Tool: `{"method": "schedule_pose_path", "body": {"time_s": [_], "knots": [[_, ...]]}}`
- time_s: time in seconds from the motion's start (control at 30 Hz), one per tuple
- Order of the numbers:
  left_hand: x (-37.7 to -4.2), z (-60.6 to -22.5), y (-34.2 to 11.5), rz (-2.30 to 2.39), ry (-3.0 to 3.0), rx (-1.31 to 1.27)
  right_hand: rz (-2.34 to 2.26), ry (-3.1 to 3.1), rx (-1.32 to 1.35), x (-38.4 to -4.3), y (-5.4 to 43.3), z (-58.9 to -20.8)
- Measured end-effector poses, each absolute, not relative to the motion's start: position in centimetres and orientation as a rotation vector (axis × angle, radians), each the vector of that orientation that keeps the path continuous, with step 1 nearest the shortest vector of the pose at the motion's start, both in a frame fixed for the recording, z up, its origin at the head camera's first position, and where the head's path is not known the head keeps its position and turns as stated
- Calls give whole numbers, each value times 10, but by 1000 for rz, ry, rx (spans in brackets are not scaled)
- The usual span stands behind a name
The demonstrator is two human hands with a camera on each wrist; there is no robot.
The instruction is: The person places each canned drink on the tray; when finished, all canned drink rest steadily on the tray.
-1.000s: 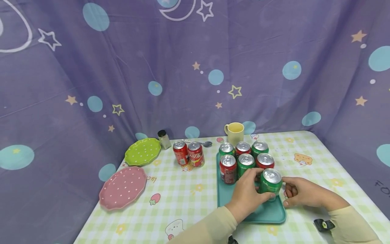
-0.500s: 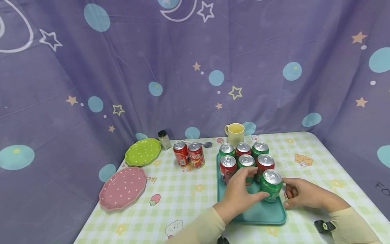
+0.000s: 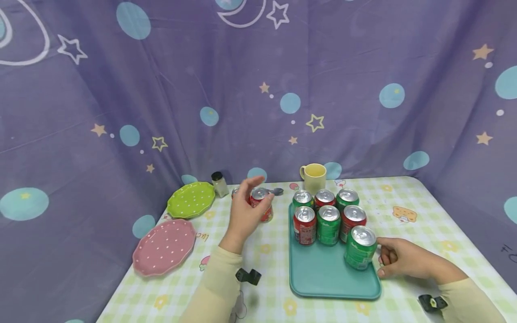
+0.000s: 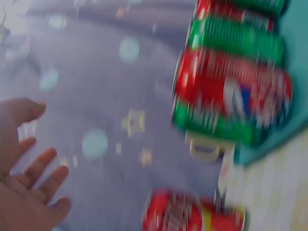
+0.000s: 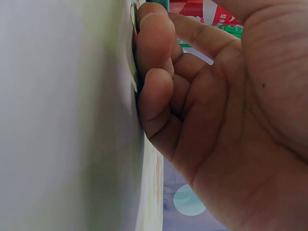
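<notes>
My left hand (image 3: 244, 217) is raised at two red soda cans left of the tray, fingers and thumb spread, holding nothing. It partly covers the nearer red can (image 3: 266, 214) and hides most of the other. In the left wrist view a red can (image 4: 192, 214) lies apart from the fingers. The teal tray (image 3: 323, 282) carries several red and green cans standing upright in rows. A green can (image 3: 361, 249) stands at its right edge. Beside it my right hand (image 3: 404, 258) rests on the tablecloth, fingers loosely curled, index fingertip at or against that can; contact is unclear.
A yellow mug (image 3: 315, 179) stands behind the tray. A spoon (image 3: 277, 191) lies behind the red cans. At the left are a green dotted plate (image 3: 190, 199), a pink dotted plate (image 3: 164, 247) and a black-capped jar (image 3: 219, 185). A purple curtain (image 3: 343, 67) hangs behind the table.
My left hand has left the green can on the tray and moved left to the two red cans. The right hand and the green can stay about where they were.
</notes>
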State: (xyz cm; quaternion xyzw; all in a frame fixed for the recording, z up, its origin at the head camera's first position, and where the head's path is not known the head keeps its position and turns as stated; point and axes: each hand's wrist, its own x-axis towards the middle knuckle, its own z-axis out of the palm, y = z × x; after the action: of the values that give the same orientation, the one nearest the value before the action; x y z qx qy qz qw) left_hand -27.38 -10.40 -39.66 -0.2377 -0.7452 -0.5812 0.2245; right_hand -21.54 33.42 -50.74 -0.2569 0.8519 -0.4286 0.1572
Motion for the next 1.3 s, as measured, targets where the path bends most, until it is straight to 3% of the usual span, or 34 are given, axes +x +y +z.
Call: {"method": "schedule_pose_path", "body": {"time_s": [0.37,0.7,1.3], "knots": [[-327,-445,-176,-1620,-2062,-310,-1235,2435,-754,-215,336,-510],[-344,-500,-178,-1836,-2173,-126,-1244,2425,-748,-216,338,-511],[-345,-515,-175,-1859,-2213,-11,-1235,2417,-747,-215,334,-507]]}}
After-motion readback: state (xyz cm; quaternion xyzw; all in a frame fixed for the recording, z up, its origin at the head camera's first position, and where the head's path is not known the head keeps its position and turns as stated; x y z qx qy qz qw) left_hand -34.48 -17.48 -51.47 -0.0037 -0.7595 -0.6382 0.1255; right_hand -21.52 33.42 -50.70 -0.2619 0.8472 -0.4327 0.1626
